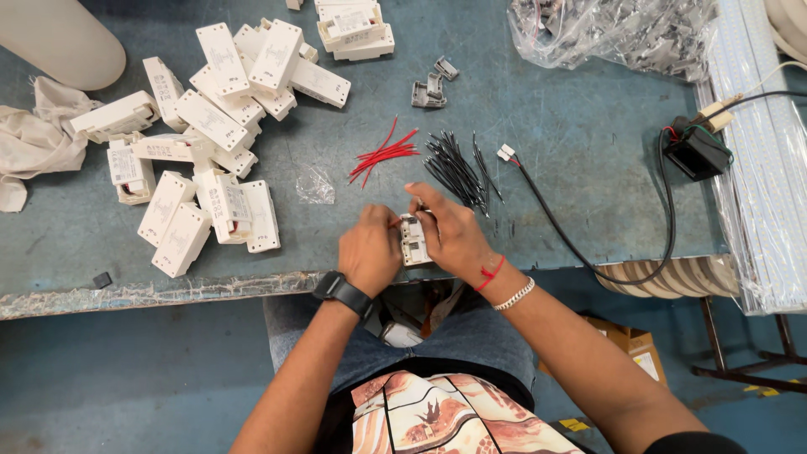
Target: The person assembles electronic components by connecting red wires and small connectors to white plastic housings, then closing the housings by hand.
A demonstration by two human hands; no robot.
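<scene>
Head view: both hands, left hand [368, 250] and right hand [450, 231], grip one white module [414, 240]; many modules [210, 126] lie piled, red wires [382, 155] and black wires [454, 168] unused on the table [572, 143].

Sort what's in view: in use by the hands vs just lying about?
In use: white module held between left hand and right hand; red wires; black wires.
Lying about: cloth; clear bag of parts; black meter box.
</scene>
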